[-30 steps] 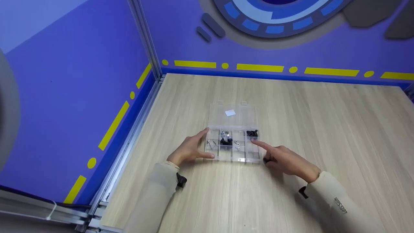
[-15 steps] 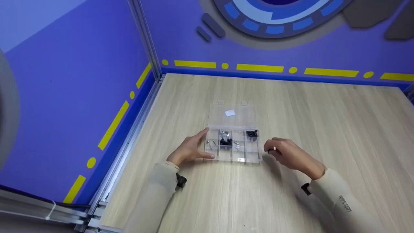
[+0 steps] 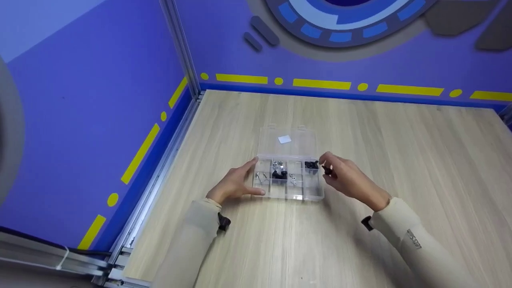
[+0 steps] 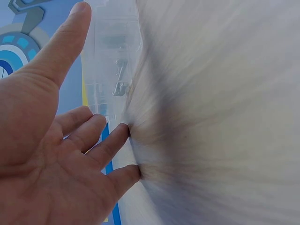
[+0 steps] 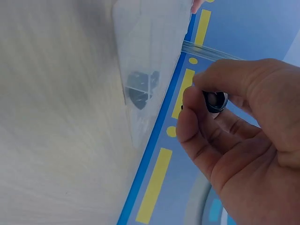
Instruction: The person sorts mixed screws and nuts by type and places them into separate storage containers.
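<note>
A clear plastic compartment box [image 3: 312,193] stands with its lid folded back. My left hand [image 3: 235,185] rests at its left side, fingers and thumb spread, the thumb at the near left corner. In the left wrist view the fingers of that hand [image 4: 75,154] are loosely bent and hold nothing. My right hand [image 3: 350,178] is just beyond the box's right edge and pinches a small black piece with a round head [image 5: 215,101]. Close by its fingertips, black parts [image 3: 311,165] fill the far right compartment. Other compartments hold black knob-like pieces [image 3: 279,175] and silver screws [image 3: 262,176].
The transparent lid [image 3: 268,146] lies flat behind the box and bears a white label [image 3: 285,139]. Small silver parts [image 3: 293,179] sit in a middle compartment. Blue panels [image 3: 132,80] and a metal frame post [image 3: 182,48] border the wooden tabletop [image 3: 420,160].
My right hand drew its extended index finger back from the right compartments, curled off to the right, then moved up to the box's far right corner with the black piece. The left hand stayed put.
</note>
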Available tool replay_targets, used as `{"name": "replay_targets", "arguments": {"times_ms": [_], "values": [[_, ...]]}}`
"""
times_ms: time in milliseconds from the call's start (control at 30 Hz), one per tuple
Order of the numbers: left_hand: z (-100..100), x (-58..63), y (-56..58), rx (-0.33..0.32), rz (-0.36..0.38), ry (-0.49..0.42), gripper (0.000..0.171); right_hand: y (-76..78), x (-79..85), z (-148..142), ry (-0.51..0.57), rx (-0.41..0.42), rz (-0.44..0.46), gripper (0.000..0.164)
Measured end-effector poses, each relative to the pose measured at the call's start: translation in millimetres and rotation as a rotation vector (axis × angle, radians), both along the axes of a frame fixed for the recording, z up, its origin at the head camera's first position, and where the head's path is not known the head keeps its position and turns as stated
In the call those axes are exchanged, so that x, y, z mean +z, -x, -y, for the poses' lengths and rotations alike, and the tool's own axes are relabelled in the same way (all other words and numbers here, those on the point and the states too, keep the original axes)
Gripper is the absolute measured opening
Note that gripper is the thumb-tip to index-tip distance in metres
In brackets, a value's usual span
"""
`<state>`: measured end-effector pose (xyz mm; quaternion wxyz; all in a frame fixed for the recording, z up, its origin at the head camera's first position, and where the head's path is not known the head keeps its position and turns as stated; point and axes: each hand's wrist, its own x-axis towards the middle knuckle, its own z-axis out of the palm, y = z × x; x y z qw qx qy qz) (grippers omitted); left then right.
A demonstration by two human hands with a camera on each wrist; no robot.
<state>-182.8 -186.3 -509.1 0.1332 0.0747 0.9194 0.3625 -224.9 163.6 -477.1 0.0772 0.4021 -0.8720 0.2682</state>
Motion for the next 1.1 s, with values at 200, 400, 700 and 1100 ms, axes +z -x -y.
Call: {"name": "replay_targets", "arguments": {"times_ms": [200,400,700,1100], "values": [[-0.6,-1.3,-0.7,0.004,0.007,-0.006,0.115,11.1,2.8,15.3,0.005,-0.027,0.079,0.026],[-0.3,-1.9,-0.6,-0.008,0.001,-0.011,0.115,21.1,-1.5,23.3,0.005,-0.096,0.117,0.020],[0.2,-0.2,-1.5,-0.031,-0.030,-0.019,0.113,32.1,-9.4,31.9,0.052,-0.102,0.159,0.019],[0.0,0.1,-0.7,-0.014,-0.016,-0.019,0.114,32.8,-17.5,41.7,-0.074,-0.232,0.038,0.011]]}}
